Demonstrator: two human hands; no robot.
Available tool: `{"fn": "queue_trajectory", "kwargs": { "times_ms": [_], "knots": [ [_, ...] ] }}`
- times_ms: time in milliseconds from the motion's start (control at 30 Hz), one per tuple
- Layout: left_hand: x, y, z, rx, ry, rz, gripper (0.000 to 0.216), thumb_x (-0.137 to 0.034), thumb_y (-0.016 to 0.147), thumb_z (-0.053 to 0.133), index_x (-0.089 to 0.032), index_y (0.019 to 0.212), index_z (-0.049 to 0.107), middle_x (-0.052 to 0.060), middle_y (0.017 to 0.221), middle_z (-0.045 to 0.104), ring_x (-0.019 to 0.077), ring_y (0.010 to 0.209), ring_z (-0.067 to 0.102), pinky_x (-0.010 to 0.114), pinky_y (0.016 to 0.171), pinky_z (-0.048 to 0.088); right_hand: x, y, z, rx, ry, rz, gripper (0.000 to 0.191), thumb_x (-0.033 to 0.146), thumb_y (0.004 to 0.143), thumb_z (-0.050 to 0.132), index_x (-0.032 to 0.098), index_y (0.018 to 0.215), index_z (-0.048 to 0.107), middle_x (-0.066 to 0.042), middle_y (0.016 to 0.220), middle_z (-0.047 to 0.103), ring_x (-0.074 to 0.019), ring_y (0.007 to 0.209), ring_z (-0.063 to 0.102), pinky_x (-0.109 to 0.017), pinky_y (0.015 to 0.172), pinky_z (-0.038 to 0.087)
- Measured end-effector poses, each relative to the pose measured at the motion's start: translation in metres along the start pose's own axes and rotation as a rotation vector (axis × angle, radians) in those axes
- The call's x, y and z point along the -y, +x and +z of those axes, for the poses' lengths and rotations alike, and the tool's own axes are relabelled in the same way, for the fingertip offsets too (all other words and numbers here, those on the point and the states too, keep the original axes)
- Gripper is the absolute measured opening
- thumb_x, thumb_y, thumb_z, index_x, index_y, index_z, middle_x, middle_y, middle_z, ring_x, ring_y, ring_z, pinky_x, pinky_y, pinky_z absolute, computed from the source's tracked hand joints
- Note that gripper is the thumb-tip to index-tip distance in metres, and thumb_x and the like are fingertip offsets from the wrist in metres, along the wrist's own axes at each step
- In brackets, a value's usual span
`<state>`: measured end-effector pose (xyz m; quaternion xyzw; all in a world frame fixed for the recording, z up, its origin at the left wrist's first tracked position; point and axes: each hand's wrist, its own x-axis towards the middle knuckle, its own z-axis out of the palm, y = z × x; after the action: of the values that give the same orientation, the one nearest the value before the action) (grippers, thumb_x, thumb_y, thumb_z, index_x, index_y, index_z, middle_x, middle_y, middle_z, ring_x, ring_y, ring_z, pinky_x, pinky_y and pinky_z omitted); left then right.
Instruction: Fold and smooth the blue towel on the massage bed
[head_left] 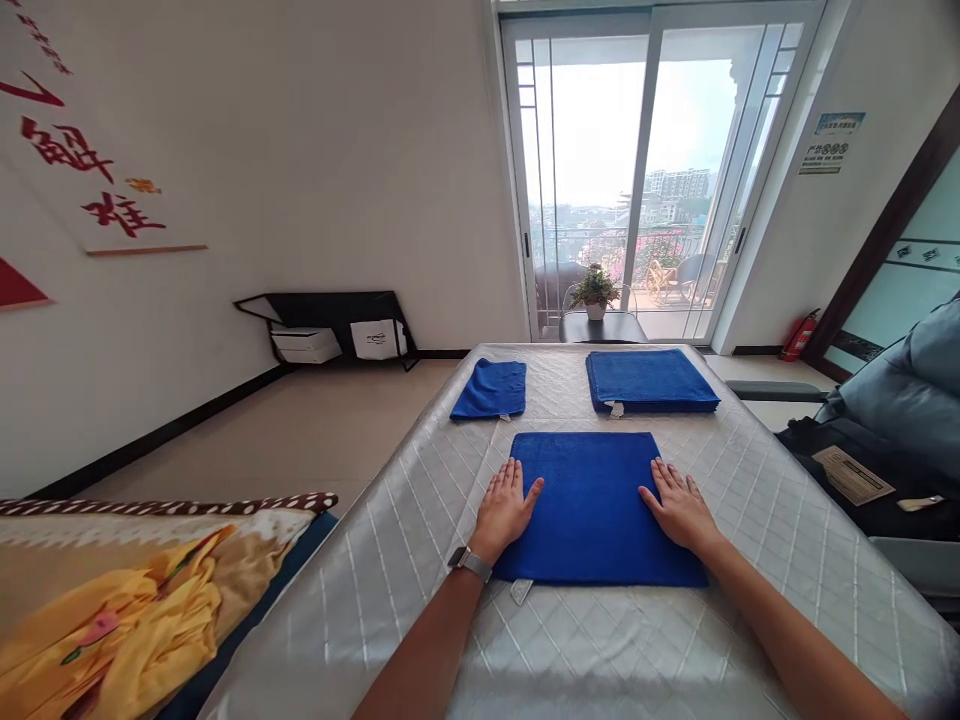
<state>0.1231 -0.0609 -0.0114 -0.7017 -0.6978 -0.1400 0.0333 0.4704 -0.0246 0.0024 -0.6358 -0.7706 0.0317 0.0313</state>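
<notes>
A blue towel (589,510) lies flat and rectangular in front of me, with a small white tag (520,592) poking out at its near left corner. My left hand (506,510) rests on its left edge, fingers stretched out and thumb on the cloth. On the opposite edge lies my right hand (679,505), also flat with the fingers extended. Beyond, at the right, sits a neat stack of blue towels (652,380) with a tag at its front. A smaller, loosely folded blue cloth (491,388) lies at the far left.
A silvery quilted cover (405,560) spreads under everything. Left of it is a bed with yellow patterned fabric (150,610). A chair holding a dark bag (847,480) stands at the right. Past the far edge are a potted plant (595,290) and a sliding glass door (585,150).
</notes>
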Motion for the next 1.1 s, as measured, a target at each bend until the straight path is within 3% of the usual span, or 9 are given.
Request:
{"fn": "queue_trajectory", "kwargs": {
  "times_ms": [233, 533, 867, 967, 1100],
  "knots": [
    [-0.001, -0.001, -0.001, -0.004, -0.038, -0.011, 0.085, -0.065, 0.102, 0.014, -0.002, 0.154, 0.036, 0.025, 0.160, 0.036, 0.0332, 0.150, 0.033, 0.050, 0.120, 0.030, 0.006, -0.013, -0.011, 0.008, -0.020, 0.028, 0.073, 0.053, 0.102, 0.017, 0.013, 0.163, 0.018, -0.008, 0.170, 0.016, -0.0245, 0.156, 0.011, -0.048, 0.125, 0.012],
    [-0.002, 0.001, -0.002, 0.006, -0.034, -0.017, 0.090, -0.068, 0.101, 0.013, 0.001, 0.153, 0.038, 0.025, 0.159, 0.037, 0.0327, 0.149, 0.036, 0.047, 0.122, 0.029, 0.006, -0.060, 0.000, 0.000, -0.020, 0.022, 0.077, 0.058, 0.101, 0.018, 0.011, 0.162, 0.021, -0.007, 0.170, 0.016, -0.0255, 0.156, 0.012, -0.046, 0.126, 0.013],
    [-0.004, -0.002, -0.008, -0.036, 0.072, -0.055, 0.086, -0.067, 0.101, 0.017, -0.003, 0.152, 0.042, 0.023, 0.157, 0.042, 0.0323, 0.147, 0.039, 0.048, 0.120, 0.032, 0.012, -0.067, -0.008, 0.013, 0.065, -0.024, 0.073, 0.055, 0.103, 0.018, 0.014, 0.162, 0.021, -0.004, 0.169, 0.017, -0.0223, 0.156, 0.009, -0.046, 0.126, 0.010],
    [-0.024, -0.007, -0.018, -0.056, 0.100, -0.043, 0.086, -0.069, 0.100, 0.019, -0.004, 0.151, 0.044, 0.023, 0.156, 0.043, 0.0337, 0.147, 0.038, 0.050, 0.121, 0.032, 0.013, -0.069, -0.010, 0.024, 0.100, -0.012, 0.073, 0.056, 0.102, 0.019, 0.014, 0.162, 0.020, -0.005, 0.169, 0.015, -0.0226, 0.156, 0.009, -0.046, 0.126, 0.009],
    [-0.091, -0.024, -0.026, 0.044, -0.008, 0.239, 0.078, -0.065, 0.102, 0.020, -0.011, 0.156, 0.039, 0.016, 0.160, 0.040, 0.0283, 0.150, 0.035, 0.046, 0.122, 0.033, 0.015, -0.069, -0.010, 0.022, 0.149, -0.005, 0.074, 0.057, 0.102, 0.021, 0.013, 0.162, 0.021, -0.007, 0.169, 0.016, -0.0236, 0.156, 0.009, -0.047, 0.127, 0.009]
  ]
}}
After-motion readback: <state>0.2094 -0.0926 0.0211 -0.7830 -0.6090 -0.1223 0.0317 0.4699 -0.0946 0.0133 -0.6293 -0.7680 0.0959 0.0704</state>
